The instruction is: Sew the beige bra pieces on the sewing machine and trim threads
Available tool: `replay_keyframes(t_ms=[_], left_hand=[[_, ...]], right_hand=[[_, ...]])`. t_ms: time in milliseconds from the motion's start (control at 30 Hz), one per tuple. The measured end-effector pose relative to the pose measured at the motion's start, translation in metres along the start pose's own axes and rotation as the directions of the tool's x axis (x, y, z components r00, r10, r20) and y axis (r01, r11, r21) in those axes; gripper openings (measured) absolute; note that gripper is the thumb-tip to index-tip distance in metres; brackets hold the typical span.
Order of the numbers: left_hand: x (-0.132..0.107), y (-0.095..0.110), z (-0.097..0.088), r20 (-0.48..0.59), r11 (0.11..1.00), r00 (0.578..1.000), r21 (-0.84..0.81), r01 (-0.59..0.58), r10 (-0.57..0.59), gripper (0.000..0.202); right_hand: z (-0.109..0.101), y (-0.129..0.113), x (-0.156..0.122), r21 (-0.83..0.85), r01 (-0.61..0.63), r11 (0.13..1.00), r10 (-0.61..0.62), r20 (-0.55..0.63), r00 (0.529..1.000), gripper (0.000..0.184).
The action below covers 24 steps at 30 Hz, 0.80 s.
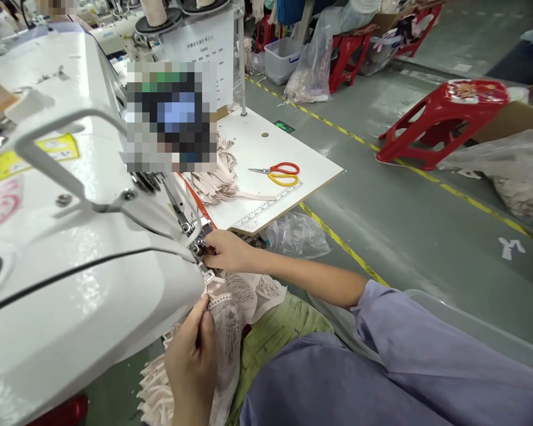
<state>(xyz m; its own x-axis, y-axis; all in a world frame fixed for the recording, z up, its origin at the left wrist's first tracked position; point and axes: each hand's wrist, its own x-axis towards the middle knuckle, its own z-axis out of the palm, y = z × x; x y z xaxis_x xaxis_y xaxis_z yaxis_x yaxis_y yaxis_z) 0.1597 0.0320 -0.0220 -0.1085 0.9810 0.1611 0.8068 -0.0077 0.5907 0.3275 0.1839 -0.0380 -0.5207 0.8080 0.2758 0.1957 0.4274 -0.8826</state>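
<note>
While my left hand (193, 349) pinches the edge of the lace cloth (228, 325), thumb and forefinger brought together, the rest of the cloth lies to the right of those fingertips and runs down toward me beside a green cloth (278, 337). The pinched edge sits at the metal foot (209, 276) of the one sewing machine (106, 313) filling the left side. My right hand (226, 251) is on the far side of that edge, fingers bent in among the machine's metal parts; their tips are hidden, so how tightly they close, or on what, I can't say. Left of my left wrist are frilled pieces (155, 384), too crowded to count. Farther off, on one white table (302, 160), are one pair of scissors (270, 171), one ruler (266, 208) and one heap of pale strips (211, 183). Beyond, on the right, stands one red stool (444, 118), with at least two more farther back.
</note>
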Motion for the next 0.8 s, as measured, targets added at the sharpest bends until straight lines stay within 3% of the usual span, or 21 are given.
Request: replay_keyframes(t_ms=[300,600,800], left_hand=[[0.009,-0.016,0.000,-0.014,0.979,0.981,0.062,-0.192,0.194,0.027],[0.013,-0.010,-0.002,-0.043,0.966,0.973,0.143,-0.217,0.225,0.034],[0.014,-0.013,-0.002,-0.036,0.969,0.978,0.151,-0.197,0.204,0.034]], right_hand=[[0.000,-0.003,0.006,-0.096,-0.025,0.995,0.023,-0.017,1.000,0.019],[0.004,0.005,0.013,-0.184,0.046,0.982,-0.058,-0.059,0.997,0.023],[0.004,0.006,0.013,-0.184,0.034,0.982,-0.043,-0.045,0.998,0.030]])
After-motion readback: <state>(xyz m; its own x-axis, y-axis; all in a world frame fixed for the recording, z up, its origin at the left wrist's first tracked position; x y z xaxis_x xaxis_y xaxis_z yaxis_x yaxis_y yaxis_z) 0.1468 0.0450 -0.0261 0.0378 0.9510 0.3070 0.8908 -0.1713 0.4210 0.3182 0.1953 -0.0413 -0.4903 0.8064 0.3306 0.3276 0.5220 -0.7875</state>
